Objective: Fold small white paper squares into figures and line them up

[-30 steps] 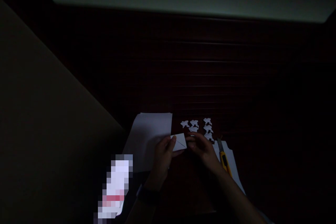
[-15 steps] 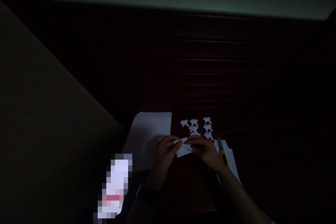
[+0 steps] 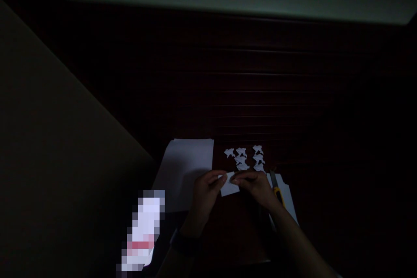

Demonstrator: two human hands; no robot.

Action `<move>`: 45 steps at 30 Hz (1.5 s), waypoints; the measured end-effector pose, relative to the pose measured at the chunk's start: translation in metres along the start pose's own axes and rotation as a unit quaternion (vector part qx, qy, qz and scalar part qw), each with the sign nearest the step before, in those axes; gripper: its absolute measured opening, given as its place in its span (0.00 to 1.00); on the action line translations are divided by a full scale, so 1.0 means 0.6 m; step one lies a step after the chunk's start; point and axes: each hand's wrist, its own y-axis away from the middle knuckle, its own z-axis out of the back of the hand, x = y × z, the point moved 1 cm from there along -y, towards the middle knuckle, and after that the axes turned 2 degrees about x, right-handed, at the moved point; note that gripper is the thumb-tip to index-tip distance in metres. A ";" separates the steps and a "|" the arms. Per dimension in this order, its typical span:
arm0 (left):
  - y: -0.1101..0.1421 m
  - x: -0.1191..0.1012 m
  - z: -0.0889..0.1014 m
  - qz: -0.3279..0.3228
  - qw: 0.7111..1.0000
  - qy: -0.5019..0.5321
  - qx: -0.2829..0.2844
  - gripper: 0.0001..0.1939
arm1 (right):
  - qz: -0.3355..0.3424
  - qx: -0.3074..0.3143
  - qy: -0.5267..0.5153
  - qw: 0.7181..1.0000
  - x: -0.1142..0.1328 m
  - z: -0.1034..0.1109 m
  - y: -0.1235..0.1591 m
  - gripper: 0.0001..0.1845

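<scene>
A small white piece of paper [image 3: 230,187] is held up between my two hands. My left hand [image 3: 208,189] pinches its left edge, thumb on the near face. My right hand [image 3: 256,186] is closed at its upper right, with thumb and fingertips on the paper. Just beyond the hands lie several small folded white paper figures [image 3: 241,160], set out in two groups on the dark table. Dim light hides the finer creases and the far-side fingers.
A stack of white paper sheets [image 3: 187,156] lies at the left. A yellow utility knife [image 3: 277,193] rests on more white paper [image 3: 291,200] at the right. A bright, pixelated phone-like screen [image 3: 143,226] is at lower left. A slatted dark panel [image 3: 241,74] stands behind.
My right fingers have drawn in toward the paper's upper right, and the dark slit seen on its lower right no longer shows. The left hand keeps its pinch.
</scene>
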 end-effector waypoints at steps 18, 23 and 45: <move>0.008 0.000 -0.007 0.037 0.999 0.024 0.025 0.16 | -0.004 -0.040 -0.003 0.999 0.004 -0.008 0.002 0.07; 0.006 0.004 -0.006 0.028 0.999 0.022 0.035 0.17 | -0.013 -0.055 0.003 0.998 0.002 -0.010 0.002 0.09; 0.009 0.003 -0.008 0.036 0.996 0.060 0.056 0.19 | -0.010 -0.114 0.041 0.993 -0.007 -0.016 0.004 0.11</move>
